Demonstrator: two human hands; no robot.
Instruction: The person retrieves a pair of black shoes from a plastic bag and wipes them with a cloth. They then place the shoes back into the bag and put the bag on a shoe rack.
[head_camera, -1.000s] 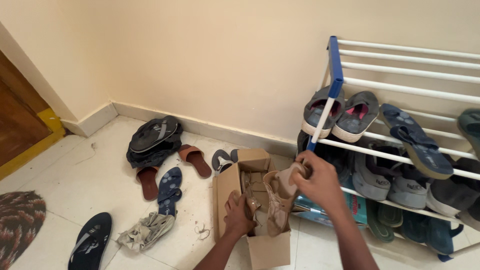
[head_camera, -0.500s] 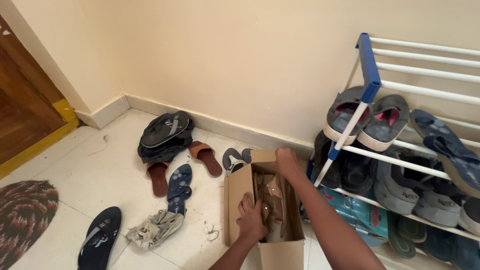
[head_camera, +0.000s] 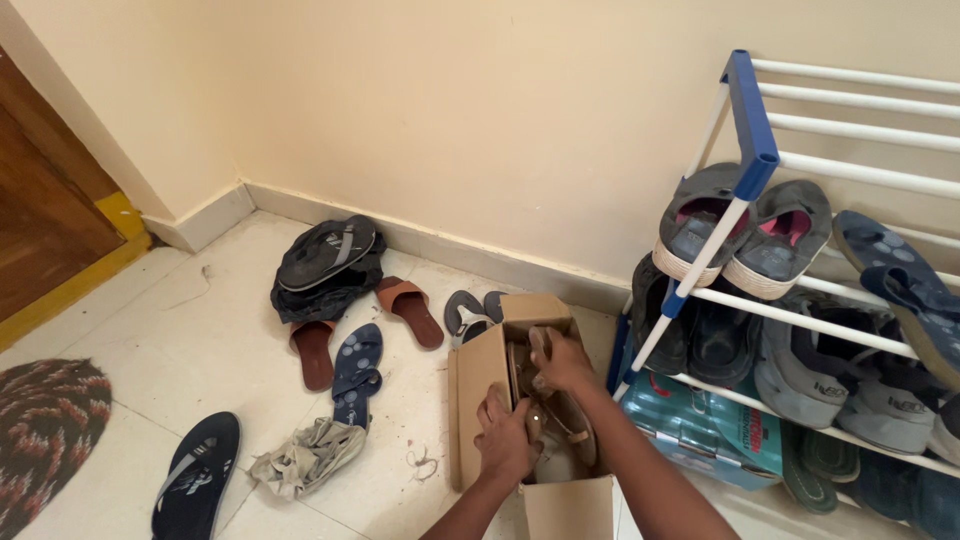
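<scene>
An open brown cardboard box (head_camera: 478, 380) stands on the pale tiled floor beside the shoe rack. Inside it lie beige strappy sandals (head_camera: 570, 420). My left hand (head_camera: 507, 438) is down in the box near its front, fingers closed around one sandal. My right hand (head_camera: 560, 360) reaches in from the right and grips the upper end of a sandal near the box's far side. Both forearms come in from the bottom edge.
A white and blue shoe rack (head_camera: 745, 190) full of shoes stands at right, a blue package (head_camera: 700, 430) under it. Brown slides (head_camera: 410, 310), navy flip-flops (head_camera: 355, 370), a dark pile (head_camera: 325, 265), crumpled cloth (head_camera: 305, 455), a black flip-flop (head_camera: 195, 480), a rug (head_camera: 45, 425) lie left.
My right hand, which held a beige sandal up near the rack a second ago, has brought it down into the box. The left hand stayed inside the box. The view shifted slightly.
</scene>
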